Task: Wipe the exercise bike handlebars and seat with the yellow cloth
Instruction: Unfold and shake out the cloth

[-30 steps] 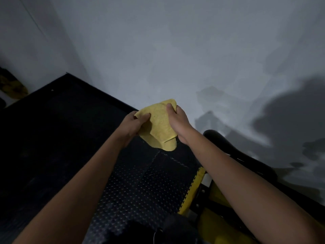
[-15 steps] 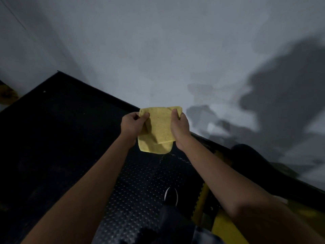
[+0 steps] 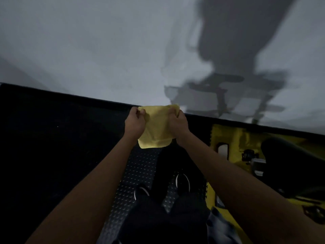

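The yellow cloth (image 3: 156, 127) hangs folded in front of me, held at chest height. My left hand (image 3: 134, 125) pinches its upper left corner and my right hand (image 3: 177, 125) grips its upper right edge. The exercise bike (image 3: 233, 143) stands low at the right, with a yellow frame and a black padded part (image 3: 288, 164) that is dark and partly cut off by my right forearm. The handlebars are not clearly visible; only their shadow falls on the wall.
A white wall (image 3: 105, 50) fills the upper half, close ahead. Black studded floor mats (image 3: 139, 173) lie below, with my two shoes (image 3: 182, 182) on them. The left side of the floor is very dark.
The view has tilted down and turned right, bringing the bike's yellow frame and my shoes into sight. Both hands have kept hold of the cloth and now stretch it flatter between them.
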Demonstrator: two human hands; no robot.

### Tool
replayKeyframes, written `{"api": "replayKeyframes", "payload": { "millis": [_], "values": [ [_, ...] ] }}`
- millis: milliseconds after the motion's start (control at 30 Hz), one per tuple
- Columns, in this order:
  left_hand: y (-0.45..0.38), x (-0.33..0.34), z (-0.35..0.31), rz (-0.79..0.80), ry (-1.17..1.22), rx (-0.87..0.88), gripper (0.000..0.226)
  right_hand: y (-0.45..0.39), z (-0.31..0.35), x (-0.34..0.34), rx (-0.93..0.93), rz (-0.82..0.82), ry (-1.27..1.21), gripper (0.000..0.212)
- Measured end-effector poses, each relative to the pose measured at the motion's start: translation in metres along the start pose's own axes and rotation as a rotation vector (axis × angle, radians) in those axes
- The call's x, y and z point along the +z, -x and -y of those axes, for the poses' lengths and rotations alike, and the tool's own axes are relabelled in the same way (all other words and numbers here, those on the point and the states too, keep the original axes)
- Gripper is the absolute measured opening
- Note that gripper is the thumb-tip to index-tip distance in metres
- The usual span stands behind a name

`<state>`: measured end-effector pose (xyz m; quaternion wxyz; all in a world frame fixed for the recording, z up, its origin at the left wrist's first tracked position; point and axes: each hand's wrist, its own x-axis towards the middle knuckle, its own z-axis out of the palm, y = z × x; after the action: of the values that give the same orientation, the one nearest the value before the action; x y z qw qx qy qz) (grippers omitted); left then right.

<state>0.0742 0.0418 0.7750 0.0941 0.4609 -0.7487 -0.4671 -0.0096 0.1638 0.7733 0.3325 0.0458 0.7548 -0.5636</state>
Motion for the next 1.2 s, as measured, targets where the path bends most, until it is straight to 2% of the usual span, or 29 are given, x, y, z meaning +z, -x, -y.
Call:
{"api": "replayKeyframes", "payload": {
  "millis": [167, 300, 400, 567, 900, 1100, 1200],
  "values": [
    [-0.035, 0.006, 0.035, 0.143, -0.047, 0.019, 0.027, -0.016, -0.028, 0.017, 0.08, -0.06, -0.059, 0.029],
    [-0.061, 0.015, 0.077, 0.254, -0.122, 0.037, 0.025, -0.032, -0.063, 0.037, 0.146, -0.087, -0.044, 0.037],
    [-0.078, 0.027, 0.117, 0.311, -0.148, 0.025, 0.024, -0.053, -0.101, 0.05, 0.16, -0.132, -0.016, 0.023],
    [-0.1, 0.062, 0.19, 0.366, -0.185, -0.028, 0.016, -0.09, -0.186, 0.076, 0.202, -0.198, 0.021, 0.016],
    [-0.16, 0.185, 0.356, 0.417, -0.303, -0.078, 0.023, -0.189, -0.384, 0.103, 0.283, -0.269, 0.046, 0.025],
    [-0.197, 0.28, 0.451, 0.422, -0.453, -0.067, 0.027, -0.264, -0.493, 0.105, 0.303, -0.257, 0.136, 0.026],
    [-0.213, 0.325, 0.494, 0.441, -0.455, -0.134, 0.023, -0.3, -0.543, 0.103, 0.329, -0.235, 0.157, 0.028]
  ]
}}
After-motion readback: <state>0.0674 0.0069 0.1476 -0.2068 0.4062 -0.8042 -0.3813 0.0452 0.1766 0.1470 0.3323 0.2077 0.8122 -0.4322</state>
